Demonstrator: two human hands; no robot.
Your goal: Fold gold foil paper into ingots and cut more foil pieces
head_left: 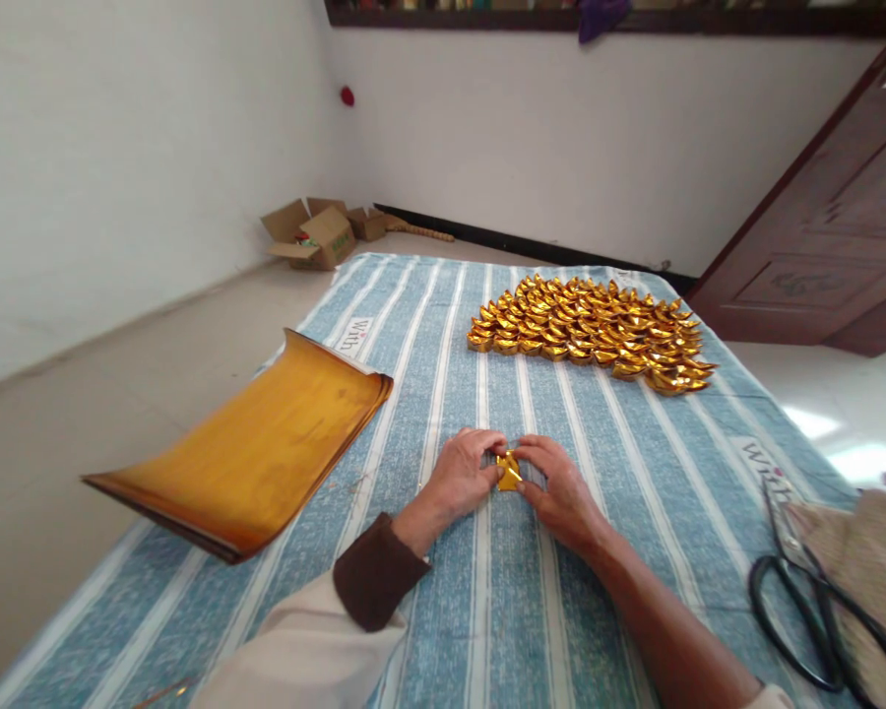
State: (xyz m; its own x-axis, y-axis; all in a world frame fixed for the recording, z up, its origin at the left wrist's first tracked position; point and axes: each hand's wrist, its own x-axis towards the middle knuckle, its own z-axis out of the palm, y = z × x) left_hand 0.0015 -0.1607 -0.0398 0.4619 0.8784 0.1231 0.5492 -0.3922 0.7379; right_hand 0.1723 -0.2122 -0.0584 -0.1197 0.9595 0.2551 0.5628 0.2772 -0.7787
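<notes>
A small folded piece of gold paper (pixel 509 473) lies on the blue striped cloth (pixel 487 611) between my two hands. My left hand (pixel 462 480) pinches its left side with curled fingers. My right hand (pixel 561 487) presses and pinches its right side. Both hands rest on the cloth. Farther back lies a big cluster of several finished gold paper ingots (pixel 595 330) in rows.
A thick stack of gold paper sheets (pixel 255 448) lies at the left, its edges curling past the cloth. Large black scissors (pixel 812 601) and a woven straw item (pixel 867 561) sit at the right. Open cardboard boxes (pixel 317 234) stand by the far wall; a dark wooden door (pixel 834 226) is at right.
</notes>
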